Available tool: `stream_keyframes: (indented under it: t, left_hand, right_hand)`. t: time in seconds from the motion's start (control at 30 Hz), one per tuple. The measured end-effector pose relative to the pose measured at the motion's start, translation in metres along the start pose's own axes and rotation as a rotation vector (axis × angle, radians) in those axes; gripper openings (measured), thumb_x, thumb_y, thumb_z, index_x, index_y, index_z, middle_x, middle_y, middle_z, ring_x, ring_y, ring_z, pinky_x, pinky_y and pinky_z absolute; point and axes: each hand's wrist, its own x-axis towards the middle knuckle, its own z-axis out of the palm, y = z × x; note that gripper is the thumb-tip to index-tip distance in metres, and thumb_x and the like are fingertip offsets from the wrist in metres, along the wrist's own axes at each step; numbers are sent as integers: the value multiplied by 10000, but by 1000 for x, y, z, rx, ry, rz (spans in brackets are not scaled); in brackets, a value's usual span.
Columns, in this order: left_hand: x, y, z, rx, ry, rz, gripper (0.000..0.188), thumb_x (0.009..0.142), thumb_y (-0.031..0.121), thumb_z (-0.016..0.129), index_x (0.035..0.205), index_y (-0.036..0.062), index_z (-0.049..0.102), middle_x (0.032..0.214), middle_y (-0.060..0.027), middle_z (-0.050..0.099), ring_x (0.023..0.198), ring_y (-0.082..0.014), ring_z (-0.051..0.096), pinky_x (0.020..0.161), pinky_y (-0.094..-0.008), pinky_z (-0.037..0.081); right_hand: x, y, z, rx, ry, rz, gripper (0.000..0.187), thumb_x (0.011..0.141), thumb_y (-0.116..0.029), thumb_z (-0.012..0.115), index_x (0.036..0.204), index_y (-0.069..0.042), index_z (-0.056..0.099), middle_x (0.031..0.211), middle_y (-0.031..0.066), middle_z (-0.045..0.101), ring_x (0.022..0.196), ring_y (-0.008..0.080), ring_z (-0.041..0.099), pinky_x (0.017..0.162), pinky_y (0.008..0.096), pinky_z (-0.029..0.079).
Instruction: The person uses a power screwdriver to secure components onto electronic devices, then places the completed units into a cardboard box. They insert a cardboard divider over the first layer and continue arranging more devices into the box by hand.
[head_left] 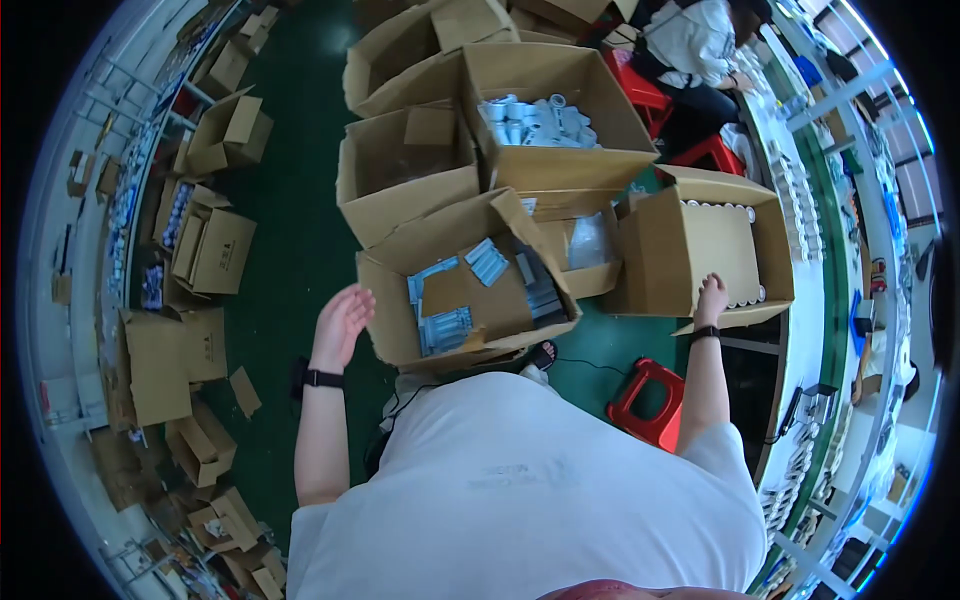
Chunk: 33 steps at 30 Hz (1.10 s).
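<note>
My left hand [344,315] is open and seems to hold nothing. Its fingers stretch toward the left wall of a brown carton [385,315] in front of me, which contains light blue boxes [445,328] and a piece of cardboard [470,297]. Over on the right, my right hand [712,294] is above the near side of another open carton [650,250], its fingers curled. What they hold, if anything, is too small to tell. Beside them a flat cardboard sheet [722,245] lies in that carton, with round white ends of cylindrical items [742,212] showing along its edges.
Farther ahead, a large carton [550,165] holds white cylindrical parts [535,122]. A red stool [655,400] stands by my right side. Along the right runs a long workbench [800,360], where a person [690,50] sits. Cartons [220,250] line the left shelves.
</note>
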Motion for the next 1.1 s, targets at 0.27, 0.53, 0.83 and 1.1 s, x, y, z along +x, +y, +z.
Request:
stream_keyframes:
  t: [0.27,0.53,0.83,1.1]
  left_hand:
    - [161,75,-110,70,-176,0,272,950,158,476,1173,8,521,1109,-145,601,1006,-230,596,880,-347,484]
    - [213,119,-173,81,-343,-141,261,934,134,502,1161,8,528,1082,-132,614,982,-217,606,860,-343,494]
    - [410,141,-119,443,-491,-166,224,886,165,548,1081,58,573,968,-81,632,885,-159,612,756,-306,500]
    - [651,70,-23,977,-568,-98,388,791,273,626,1000,-54,619,973,-211,645,924,-305,615,799,-391,478]
  right_hand:
    - [-375,-47,98,627,-149,137,165,858,-34,526,1010,10,575,878,78,610,754,134,575,679,252,490]
    - [-602,-142,194,411,-30,422,279,869,-85,578,1127,-2,510,973,114,628,869,176,616,766,295,512]
    - [-716,-132,257,335,59,604,343,862,-57,579,1186,7,486,987,107,631,831,163,620,711,265,512]
    - [-757,-149,382,263,527,893,349,859,-81,588,1187,1,503,976,110,635,828,158,620,706,262,515]
